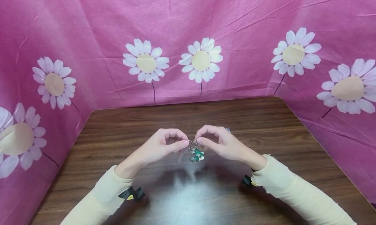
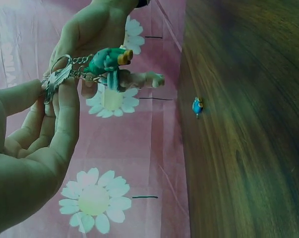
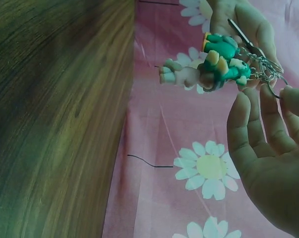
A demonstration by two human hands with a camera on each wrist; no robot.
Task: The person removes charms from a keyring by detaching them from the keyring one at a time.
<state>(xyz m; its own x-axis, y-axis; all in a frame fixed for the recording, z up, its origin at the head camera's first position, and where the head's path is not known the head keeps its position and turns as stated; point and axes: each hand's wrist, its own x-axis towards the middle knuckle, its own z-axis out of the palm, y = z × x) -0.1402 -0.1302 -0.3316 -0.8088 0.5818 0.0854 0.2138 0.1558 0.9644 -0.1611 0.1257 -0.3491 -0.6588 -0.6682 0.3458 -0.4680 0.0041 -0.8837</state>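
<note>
Both hands meet above the middle of the table around a metal key ring [image 1: 191,142]. My left hand [image 1: 164,144] pinches the ring between thumb and index finger, and a key [image 3: 244,37] hangs from it close by. My right hand [image 1: 221,143] pinches the ring's other side between thumb and fingertips. Below the ring, small figurine charms dangle on short chains: a green one [image 2: 107,59] with yellow feet and a pale one [image 2: 138,79] beside it. In the right wrist view, the ring [image 3: 273,88] shows as a thin loop at the right thumb tip.
A small blue figurine [image 2: 197,105] lies on the wooden table [image 1: 123,120], partly hidden behind the right hand in the head view. Pink cloth [image 1: 176,19] printed with white daisies surrounds the table's back and sides.
</note>
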